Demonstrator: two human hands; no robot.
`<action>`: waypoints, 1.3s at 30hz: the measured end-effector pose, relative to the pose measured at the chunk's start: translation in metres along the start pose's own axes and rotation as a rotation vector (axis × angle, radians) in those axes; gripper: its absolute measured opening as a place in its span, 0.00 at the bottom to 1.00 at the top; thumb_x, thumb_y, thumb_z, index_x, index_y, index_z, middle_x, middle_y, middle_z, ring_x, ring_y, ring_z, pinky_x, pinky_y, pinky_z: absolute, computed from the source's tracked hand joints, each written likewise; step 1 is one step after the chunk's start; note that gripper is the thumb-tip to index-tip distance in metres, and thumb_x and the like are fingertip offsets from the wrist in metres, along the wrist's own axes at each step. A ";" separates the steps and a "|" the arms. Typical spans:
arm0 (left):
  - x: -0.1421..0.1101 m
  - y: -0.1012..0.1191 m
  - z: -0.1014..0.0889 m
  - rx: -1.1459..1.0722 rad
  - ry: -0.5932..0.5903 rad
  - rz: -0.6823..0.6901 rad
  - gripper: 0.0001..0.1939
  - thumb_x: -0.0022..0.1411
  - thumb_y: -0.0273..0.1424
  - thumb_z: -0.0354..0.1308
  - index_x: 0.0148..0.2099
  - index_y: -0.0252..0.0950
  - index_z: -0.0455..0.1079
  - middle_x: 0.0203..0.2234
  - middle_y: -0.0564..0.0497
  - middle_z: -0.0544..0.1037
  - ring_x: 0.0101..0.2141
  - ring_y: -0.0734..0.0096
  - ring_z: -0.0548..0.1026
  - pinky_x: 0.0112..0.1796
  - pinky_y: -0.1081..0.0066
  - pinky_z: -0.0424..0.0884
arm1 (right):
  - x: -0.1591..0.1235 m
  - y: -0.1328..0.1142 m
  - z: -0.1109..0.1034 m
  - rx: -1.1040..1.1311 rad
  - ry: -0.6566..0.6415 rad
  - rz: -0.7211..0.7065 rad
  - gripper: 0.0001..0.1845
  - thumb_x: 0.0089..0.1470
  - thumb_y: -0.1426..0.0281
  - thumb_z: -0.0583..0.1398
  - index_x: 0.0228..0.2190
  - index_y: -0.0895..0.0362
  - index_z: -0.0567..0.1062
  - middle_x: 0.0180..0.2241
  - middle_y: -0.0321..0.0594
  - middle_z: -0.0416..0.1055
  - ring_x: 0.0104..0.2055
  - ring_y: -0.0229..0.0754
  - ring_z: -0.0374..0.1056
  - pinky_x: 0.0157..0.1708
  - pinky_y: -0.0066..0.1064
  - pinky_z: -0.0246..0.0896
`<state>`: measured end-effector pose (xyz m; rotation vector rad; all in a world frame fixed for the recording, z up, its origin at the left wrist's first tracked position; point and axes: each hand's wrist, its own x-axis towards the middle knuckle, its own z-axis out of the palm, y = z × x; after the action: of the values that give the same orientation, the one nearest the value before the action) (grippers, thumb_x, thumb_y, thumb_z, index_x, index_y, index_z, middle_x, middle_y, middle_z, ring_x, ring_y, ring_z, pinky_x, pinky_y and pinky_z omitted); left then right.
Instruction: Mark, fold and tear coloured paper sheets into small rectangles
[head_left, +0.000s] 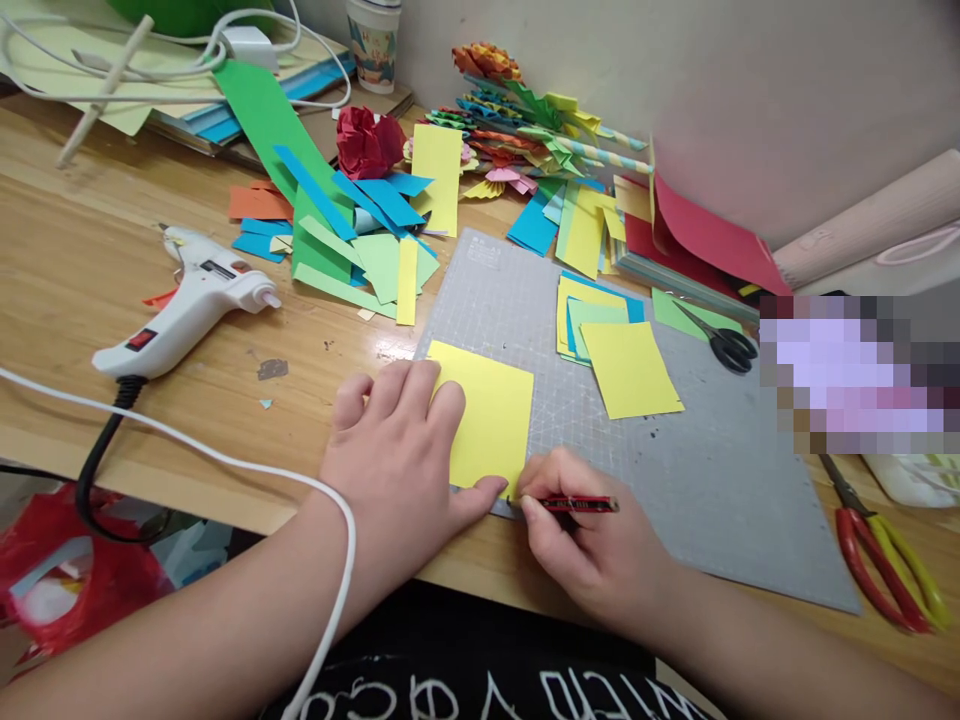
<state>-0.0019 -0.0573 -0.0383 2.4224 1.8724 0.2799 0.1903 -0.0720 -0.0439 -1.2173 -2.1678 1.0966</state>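
Left hand: the left hand (397, 440) lies palm down over the left part of a yellow sheet (491, 420), fingers bent and the thumb spread away from them along the sheet's near edge; it is clamped on nothing.
Right hand: the right hand (589, 530) pinches a red pencil (574, 504) between thumb and fingers, near its tip.
Pencil tip: at the sheet's near right corner, next to the left thumb; whether it touches the paper I cannot tell.
Yellow sheet: at the near left corner of the grey mat (720, 480), close to the near edge of the table (225, 440).
Squares: yellow, blue and green squares (637, 370) overlap on the mat, right of the sheet and toward the mat's far edge.
Scissors: black-handled scissors (729, 349) at the mat's far edge, beyond the squares.
Pliers: pliers (892, 570) with one red and one yellow handle, beside the mat's near right corner.
Glue gun: a white glue gun (206, 290) on the table's left part, nozzle toward the mat.
White cord: a white cord (187, 432) runs from the left across the table's near edge and over the left forearm.
Far edge: paper flowers (510, 130) by the wall, a cup (373, 45) to their left.
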 end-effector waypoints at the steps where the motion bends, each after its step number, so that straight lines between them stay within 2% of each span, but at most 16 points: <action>1: 0.000 0.000 0.000 0.003 0.001 -0.002 0.26 0.50 0.53 0.57 0.40 0.35 0.64 0.49 0.37 0.69 0.50 0.44 0.65 0.48 0.49 0.60 | 0.000 0.000 0.001 0.016 0.019 0.002 0.05 0.58 0.73 0.52 0.29 0.53 0.61 0.26 0.34 0.65 0.26 0.36 0.61 0.25 0.30 0.56; 5: -0.002 0.000 -0.001 0.000 0.005 -0.007 0.26 0.50 0.53 0.57 0.39 0.35 0.64 0.49 0.38 0.69 0.49 0.45 0.65 0.48 0.50 0.60 | -0.001 0.001 0.004 0.049 0.079 0.012 0.05 0.59 0.72 0.52 0.29 0.53 0.61 0.26 0.34 0.65 0.28 0.37 0.62 0.27 0.31 0.57; 13: -0.001 0.001 0.000 0.013 0.018 -0.004 0.26 0.50 0.53 0.57 0.38 0.36 0.64 0.50 0.38 0.69 0.49 0.45 0.65 0.47 0.50 0.58 | -0.001 0.001 -0.001 0.050 -0.012 0.032 0.06 0.58 0.74 0.53 0.29 0.54 0.62 0.26 0.33 0.65 0.26 0.36 0.60 0.26 0.31 0.55; 16: -0.002 0.002 0.001 0.015 0.014 -0.003 0.26 0.50 0.53 0.57 0.39 0.35 0.65 0.50 0.37 0.69 0.49 0.46 0.65 0.47 0.50 0.57 | 0.000 0.002 -0.002 0.249 0.113 0.037 0.07 0.59 0.72 0.53 0.29 0.54 0.64 0.26 0.34 0.65 0.28 0.36 0.61 0.27 0.31 0.57; 20: -0.005 0.000 0.000 -0.009 0.020 0.011 0.25 0.55 0.51 0.54 0.41 0.34 0.66 0.52 0.37 0.68 0.50 0.46 0.64 0.48 0.50 0.56 | 0.006 0.000 -0.003 0.599 0.325 0.088 0.06 0.61 0.70 0.52 0.30 0.53 0.65 0.26 0.33 0.65 0.22 0.33 0.57 0.19 0.26 0.51; 22: -0.003 -0.005 -0.004 -0.054 0.017 0.014 0.21 0.59 0.49 0.51 0.41 0.35 0.67 0.51 0.39 0.69 0.51 0.48 0.64 0.48 0.49 0.56 | 0.010 -0.004 -0.012 0.651 0.395 0.068 0.04 0.61 0.69 0.53 0.33 0.52 0.66 0.30 0.35 0.67 0.24 0.34 0.60 0.17 0.25 0.52; 25: 0.008 -0.024 -0.014 -0.193 0.025 -0.032 0.16 0.64 0.44 0.46 0.37 0.39 0.69 0.46 0.46 0.73 0.49 0.52 0.65 0.46 0.51 0.57 | 0.008 -0.009 -0.043 0.493 0.461 0.028 0.04 0.60 0.67 0.55 0.36 0.52 0.68 0.35 0.40 0.68 0.28 0.38 0.64 0.19 0.29 0.57; 27: 0.020 -0.040 -0.024 -0.251 0.050 -0.131 0.14 0.63 0.40 0.47 0.39 0.40 0.70 0.44 0.47 0.75 0.47 0.53 0.67 0.46 0.51 0.58 | -0.002 -0.007 -0.073 0.245 0.431 0.098 0.08 0.60 0.62 0.55 0.34 0.52 0.70 0.29 0.38 0.68 0.25 0.38 0.63 0.19 0.29 0.57; 29: 0.033 -0.054 -0.034 -0.256 0.030 -0.177 0.12 0.61 0.38 0.49 0.39 0.38 0.70 0.39 0.46 0.76 0.44 0.55 0.68 0.45 0.54 0.61 | -0.016 0.002 -0.105 -0.016 0.246 0.231 0.14 0.57 0.56 0.56 0.30 0.53 0.71 0.23 0.38 0.67 0.22 0.39 0.63 0.17 0.30 0.56; 31: 0.043 -0.061 -0.042 -0.332 -0.057 -0.194 0.12 0.60 0.36 0.48 0.39 0.38 0.70 0.36 0.47 0.76 0.40 0.59 0.71 0.41 0.61 0.64 | -0.030 0.019 -0.132 -0.245 0.030 0.349 0.20 0.56 0.51 0.54 0.24 0.53 0.68 0.18 0.36 0.63 0.19 0.39 0.61 0.17 0.31 0.57; 33: 0.052 -0.063 -0.045 -0.380 -0.164 -0.149 0.13 0.58 0.38 0.51 0.41 0.37 0.69 0.36 0.48 0.75 0.38 0.62 0.71 0.39 0.65 0.66 | -0.038 0.041 -0.150 -0.428 -0.053 0.516 0.23 0.55 0.50 0.52 0.20 0.53 0.67 0.17 0.37 0.64 0.19 0.42 0.62 0.17 0.32 0.56; 35: 0.059 -0.060 -0.045 -0.343 -0.241 -0.029 0.17 0.54 0.42 0.56 0.42 0.36 0.68 0.38 0.47 0.73 0.40 0.61 0.70 0.41 0.65 0.65 | -0.038 0.063 -0.161 -0.559 -0.064 0.654 0.23 0.55 0.51 0.51 0.19 0.53 0.67 0.20 0.41 0.68 0.22 0.45 0.66 0.19 0.34 0.57; 37: 0.067 -0.056 -0.042 -0.239 -0.283 0.088 0.22 0.50 0.44 0.60 0.44 0.36 0.68 0.40 0.46 0.71 0.43 0.59 0.68 0.42 0.65 0.64 | -0.033 0.083 -0.168 -0.653 -0.066 0.728 0.22 0.56 0.54 0.51 0.20 0.54 0.69 0.24 0.45 0.72 0.25 0.48 0.68 0.22 0.36 0.58; 39: 0.076 -0.054 -0.038 -0.149 -0.311 0.133 0.27 0.45 0.47 0.63 0.43 0.36 0.67 0.41 0.45 0.69 0.43 0.57 0.67 0.41 0.65 0.64 | -0.025 0.098 -0.172 -0.712 -0.067 0.762 0.20 0.55 0.57 0.52 0.19 0.55 0.71 0.27 0.48 0.74 0.29 0.50 0.69 0.27 0.38 0.59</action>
<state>-0.0421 0.0277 -0.0017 2.3342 1.5109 0.0431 0.3706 0.0105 -0.0186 -2.4871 -2.2638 0.5766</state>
